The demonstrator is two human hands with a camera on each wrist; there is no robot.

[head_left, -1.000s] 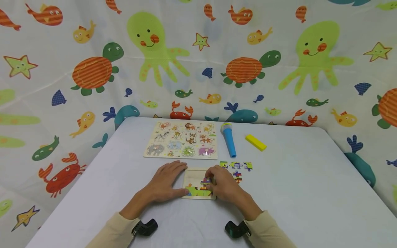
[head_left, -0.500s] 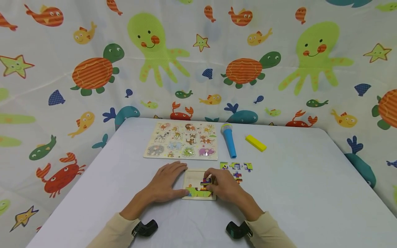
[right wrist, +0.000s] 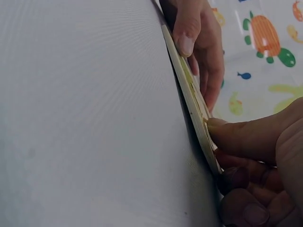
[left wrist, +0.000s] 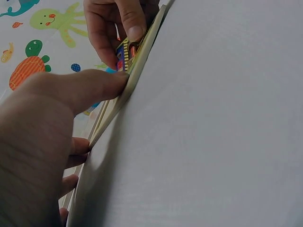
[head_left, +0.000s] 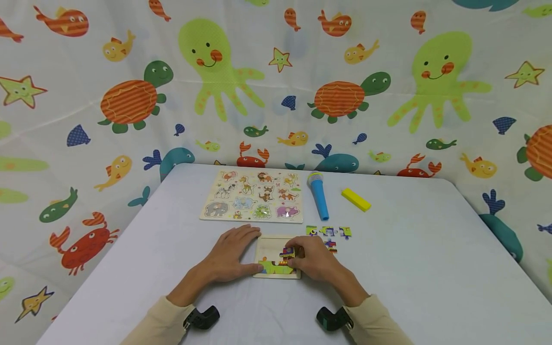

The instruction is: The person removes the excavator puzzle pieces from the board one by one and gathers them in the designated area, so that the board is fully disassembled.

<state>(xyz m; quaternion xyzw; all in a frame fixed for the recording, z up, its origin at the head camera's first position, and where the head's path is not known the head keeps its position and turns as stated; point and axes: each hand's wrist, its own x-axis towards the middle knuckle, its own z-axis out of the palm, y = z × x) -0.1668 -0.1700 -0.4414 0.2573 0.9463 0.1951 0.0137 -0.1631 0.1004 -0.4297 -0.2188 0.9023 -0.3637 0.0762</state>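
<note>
In the head view a small wooden puzzle tray [head_left: 269, 243] lies on the table, with green puzzle pieces [head_left: 272, 267] along its bottom and a purple-and-red piece [head_left: 287, 253] at its right side. My left hand [head_left: 230, 254] rests at the tray's left edge, fingers extended, its thumb on the lower left corner. My right hand [head_left: 316, 258] pinches the purple-and-red piece between thumb and curled fingers, partly hiding it. The left wrist view shows the left thumb [left wrist: 106, 85] on the rim; in the right wrist view the right thumb [right wrist: 236, 135] touches the tray's edge region.
Loose puzzle pieces [head_left: 328, 231] lie just right of the tray. Behind stand out a large animal puzzle board [head_left: 254, 218], a blue toy microphone [head_left: 319, 196] and a yellow block [head_left: 355, 199]. A patterned sea-animal cloth [head_left: 276, 96] hangs beyond the table.
My right hand has shifted very slightly to the right, and the pinched piece looks more fully in view between its fingers and the tray. My left hand has stayed in place.
</note>
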